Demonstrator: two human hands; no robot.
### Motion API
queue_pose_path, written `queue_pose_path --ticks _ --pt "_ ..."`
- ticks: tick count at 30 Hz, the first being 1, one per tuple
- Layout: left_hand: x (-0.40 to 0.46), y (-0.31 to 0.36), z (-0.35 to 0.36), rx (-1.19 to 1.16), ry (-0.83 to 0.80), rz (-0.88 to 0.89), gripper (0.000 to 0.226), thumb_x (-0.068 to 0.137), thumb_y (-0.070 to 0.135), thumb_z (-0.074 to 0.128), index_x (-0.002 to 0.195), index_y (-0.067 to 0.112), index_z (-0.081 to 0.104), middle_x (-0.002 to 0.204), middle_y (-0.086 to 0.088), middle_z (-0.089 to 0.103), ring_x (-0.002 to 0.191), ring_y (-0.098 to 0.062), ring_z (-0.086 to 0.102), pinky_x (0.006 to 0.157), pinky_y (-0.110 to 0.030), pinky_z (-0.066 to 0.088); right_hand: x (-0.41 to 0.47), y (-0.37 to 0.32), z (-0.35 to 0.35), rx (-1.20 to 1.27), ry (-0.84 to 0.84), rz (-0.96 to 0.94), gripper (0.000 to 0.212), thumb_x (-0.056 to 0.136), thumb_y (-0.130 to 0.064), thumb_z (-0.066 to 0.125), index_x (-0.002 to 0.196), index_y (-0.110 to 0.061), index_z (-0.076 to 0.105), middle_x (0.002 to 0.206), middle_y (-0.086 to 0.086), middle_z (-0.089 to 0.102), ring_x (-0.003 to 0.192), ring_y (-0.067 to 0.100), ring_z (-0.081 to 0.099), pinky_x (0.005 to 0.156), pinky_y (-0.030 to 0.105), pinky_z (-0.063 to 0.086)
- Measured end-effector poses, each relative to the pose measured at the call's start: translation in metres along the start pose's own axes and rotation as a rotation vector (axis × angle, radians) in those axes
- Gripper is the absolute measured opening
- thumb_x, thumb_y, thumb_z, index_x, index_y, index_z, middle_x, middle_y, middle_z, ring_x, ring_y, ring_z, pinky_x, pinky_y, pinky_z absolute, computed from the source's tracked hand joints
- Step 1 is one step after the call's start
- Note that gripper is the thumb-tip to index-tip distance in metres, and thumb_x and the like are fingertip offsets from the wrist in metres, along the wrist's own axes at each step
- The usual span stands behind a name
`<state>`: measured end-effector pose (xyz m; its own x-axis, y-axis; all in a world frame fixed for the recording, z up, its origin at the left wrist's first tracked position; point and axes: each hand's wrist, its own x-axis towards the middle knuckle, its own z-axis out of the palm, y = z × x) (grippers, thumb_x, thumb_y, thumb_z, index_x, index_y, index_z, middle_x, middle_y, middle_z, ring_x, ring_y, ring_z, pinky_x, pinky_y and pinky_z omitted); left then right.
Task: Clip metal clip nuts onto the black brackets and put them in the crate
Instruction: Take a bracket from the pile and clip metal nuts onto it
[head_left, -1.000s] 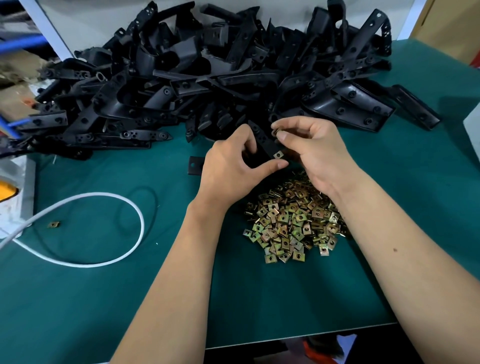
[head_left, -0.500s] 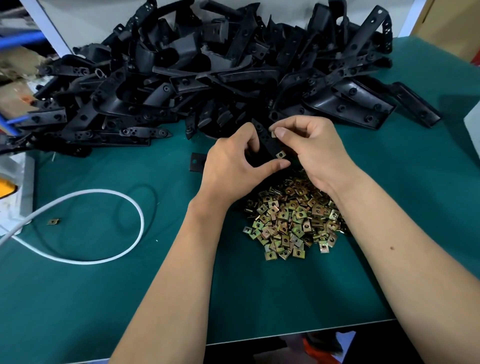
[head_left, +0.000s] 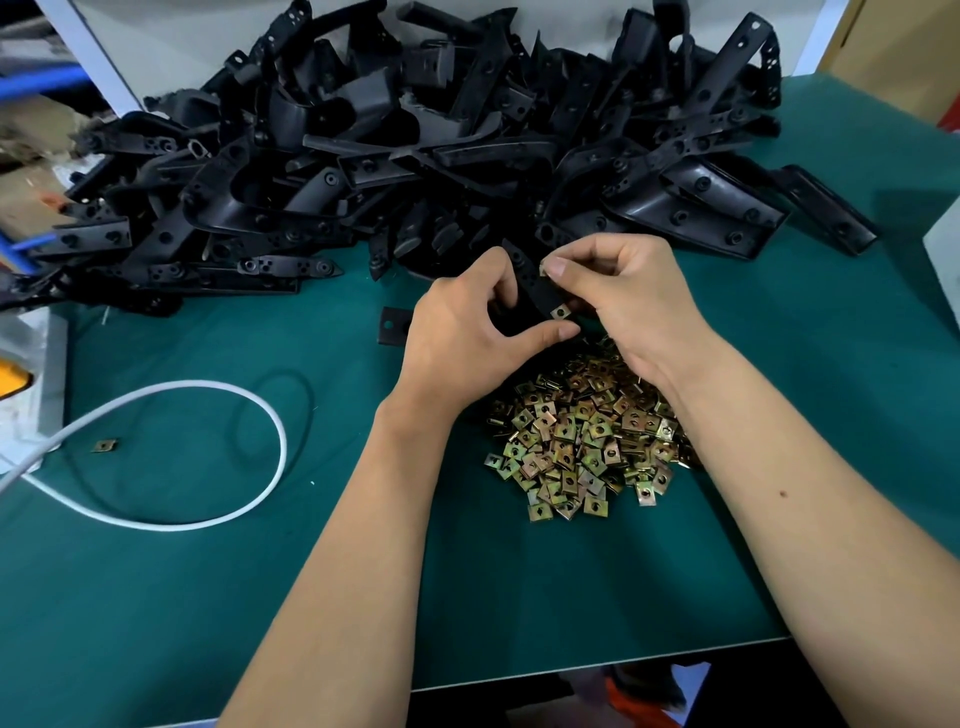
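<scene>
My left hand (head_left: 467, 332) grips a black bracket (head_left: 530, 288) just above the green table, thumb under its near end. A brass-coloured clip nut (head_left: 560, 312) sits on that near end of the bracket. My right hand (head_left: 623, 296) pinches a second clip nut (head_left: 544, 269) between thumb and forefinger against the bracket's edge. A heap of loose clip nuts (head_left: 582, 441) lies under my wrists. A large pile of black brackets (head_left: 415, 156) fills the back of the table. No crate is in view.
A white cable (head_left: 275, 431) loops over the table's left half, with one stray clip nut (head_left: 105, 445) inside the loop. A small black plate (head_left: 392, 326) lies left of my left hand. A white box (head_left: 31, 374) sits at the left edge. The table's front edge (head_left: 571, 670) is close.
Both hands hold nearly the same pose. The right fingers have shifted slightly along the bracket with the second clip nut.
</scene>
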<state>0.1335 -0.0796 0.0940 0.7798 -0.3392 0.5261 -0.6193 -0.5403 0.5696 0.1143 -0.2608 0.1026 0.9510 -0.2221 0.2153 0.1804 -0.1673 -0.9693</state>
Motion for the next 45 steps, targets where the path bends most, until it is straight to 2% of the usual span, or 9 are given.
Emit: queue_pose_path --ticks 4,8,16,22,26,31,36,39,45 --pt "0.000 0.001 0.000 0.016 -0.010 -0.004 0.060 0.072 0.070 0.079 0.081 0.021 0.047 0.064 0.012 0.046 0.061 -0.011 0.045 0.054 -0.019 0.031 0.001 -0.001 -0.005 -0.046 -0.032 -0.005 0.010 0.090 -0.014 0.078 0.086 -0.022 0.081 0.083 0.001 0.078 0.078 0.009 0.067 0.073 0.029 0.055" --pt "0.000 0.002 -0.001 0.013 -0.021 0.004 0.061 0.071 0.069 0.080 0.082 0.020 0.047 0.064 0.011 0.047 0.061 -0.013 0.045 0.053 -0.022 0.034 0.002 -0.003 -0.009 -0.165 -0.042 -0.073 0.009 0.089 -0.018 0.079 0.086 -0.027 0.081 0.080 -0.007 0.077 0.073 0.001 0.067 0.072 0.024 0.053" --pt "0.001 0.006 0.002 0.084 -0.030 0.009 0.061 0.071 0.070 0.078 0.082 0.021 0.045 0.064 0.008 0.049 0.058 -0.015 0.048 0.053 -0.028 0.037 0.001 -0.008 -0.010 -0.326 -0.030 -0.170 0.008 0.090 -0.019 0.077 0.087 -0.026 0.080 0.080 -0.014 0.076 0.077 0.002 0.071 0.075 0.021 0.054" --pt "0.003 0.008 0.002 0.111 -0.052 0.048 0.060 0.072 0.071 0.075 0.082 0.022 0.043 0.064 0.007 0.051 0.058 -0.010 0.048 0.059 -0.025 0.030 0.002 -0.006 -0.014 -0.245 -0.073 -0.127 0.008 0.089 -0.016 0.078 0.086 -0.024 0.080 0.073 -0.011 0.074 0.068 -0.002 0.064 0.071 0.022 0.050" --pt "0.004 0.010 0.001 0.108 -0.069 0.077 0.058 0.071 0.069 0.077 0.082 0.023 0.042 0.064 0.009 0.050 0.059 -0.005 0.046 0.065 -0.030 0.031 0.003 -0.008 -0.020 -0.227 -0.123 -0.111 0.004 0.089 -0.017 0.080 0.088 -0.020 0.080 0.077 0.007 0.075 0.068 0.010 0.061 0.070 0.034 0.052" --pt "0.007 0.012 0.000 0.114 -0.088 0.097 0.059 0.071 0.063 0.081 0.081 0.022 0.040 0.059 0.011 0.042 0.054 -0.001 0.039 0.065 -0.031 0.029 0.002 -0.007 -0.020 -0.254 -0.104 -0.164 0.005 0.089 -0.015 0.080 0.089 -0.019 0.080 0.073 -0.013 0.074 0.068 -0.002 0.063 0.071 0.021 0.050" --pt "0.006 0.014 -0.001 0.118 -0.104 0.109 0.060 0.070 0.061 0.083 0.081 0.021 0.040 0.060 0.010 0.043 0.054 -0.002 0.038 0.060 -0.022 0.026 0.003 -0.009 -0.023 -0.281 -0.143 -0.164 0.003 0.089 -0.012 0.079 0.091 -0.015 0.080 0.082 -0.004 0.076 0.074 0.003 0.065 0.075 0.026 0.052" --pt "0.007 0.014 -0.002 0.118 -0.115 0.122 0.060 0.070 0.061 0.084 0.081 0.021 0.040 0.061 0.012 0.043 0.056 0.000 0.038 0.062 -0.028 0.025 0.005 -0.010 -0.023 -0.233 -0.178 -0.115 0.004 0.090 -0.010 0.079 0.090 -0.014 0.079 0.085 0.010 0.076 0.074 0.014 0.065 0.072 0.034 0.054" --pt "0.006 0.013 -0.001 0.103 -0.093 0.117 0.059 0.072 0.061 0.083 0.083 0.018 0.045 0.068 0.006 0.052 0.064 -0.013 0.048 0.067 -0.030 0.032 0.001 -0.002 -0.012 -0.006 -0.077 0.070 0.004 0.090 -0.015 0.079 0.093 -0.013 0.080 0.084 0.004 0.077 0.076 0.009 0.067 0.067 0.024 0.053"
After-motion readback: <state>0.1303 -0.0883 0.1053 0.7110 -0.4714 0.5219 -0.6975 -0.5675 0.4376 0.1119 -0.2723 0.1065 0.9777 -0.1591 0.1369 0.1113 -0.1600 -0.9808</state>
